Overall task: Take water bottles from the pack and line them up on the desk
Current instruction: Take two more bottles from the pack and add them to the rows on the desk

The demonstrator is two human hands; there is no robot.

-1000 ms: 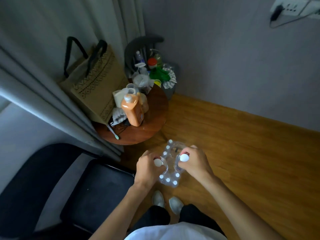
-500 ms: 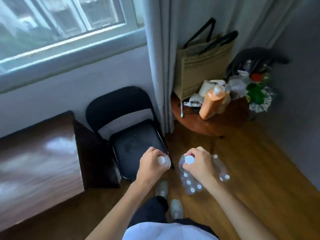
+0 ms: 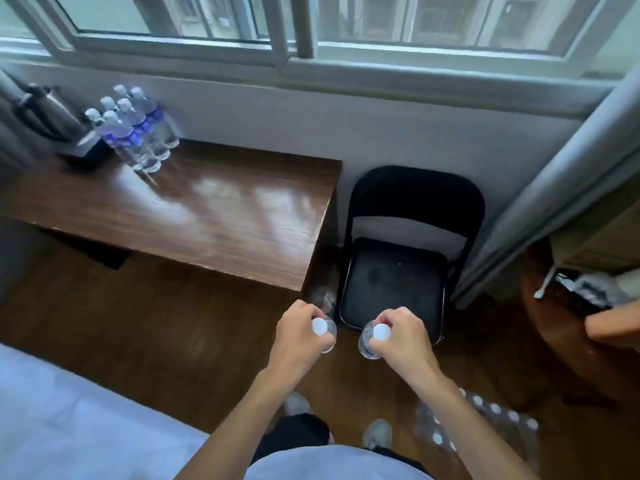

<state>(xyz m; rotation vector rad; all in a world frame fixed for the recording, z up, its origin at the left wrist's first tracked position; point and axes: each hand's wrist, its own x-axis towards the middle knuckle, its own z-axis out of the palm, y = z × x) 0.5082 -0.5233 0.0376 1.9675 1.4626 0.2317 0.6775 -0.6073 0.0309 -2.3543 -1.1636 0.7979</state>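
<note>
My left hand [image 3: 298, 336] grips a clear water bottle [image 3: 323, 332] with a white cap, seen from above. My right hand [image 3: 403, 337] grips a second white-capped bottle [image 3: 374, 336] the same way. Both bottles hang over the wooden floor, just in front of the desk's near right corner. The plastic-wrapped pack [image 3: 491, 420] with several white caps lies on the floor at the lower right, behind my right forearm. The dark wooden desk [image 3: 214, 216] stretches to the left. Several blue-labelled bottles [image 3: 133, 128] stand grouped at its far left corner.
A black folding chair [image 3: 405, 258] stands right of the desk, under the window. A dark kettle [image 3: 52, 116] sits left of the bottles on the desk. A grey curtain [image 3: 561, 181] hangs at the right, with a round brown table [image 3: 561, 327] beyond it. A pale bed [image 3: 69, 420] fills the lower left.
The view has swung left from the round table and floor pack to the desk. Both hands, each holding a bottle, have lifted away from the pack, which now lies behind at lower right.
</note>
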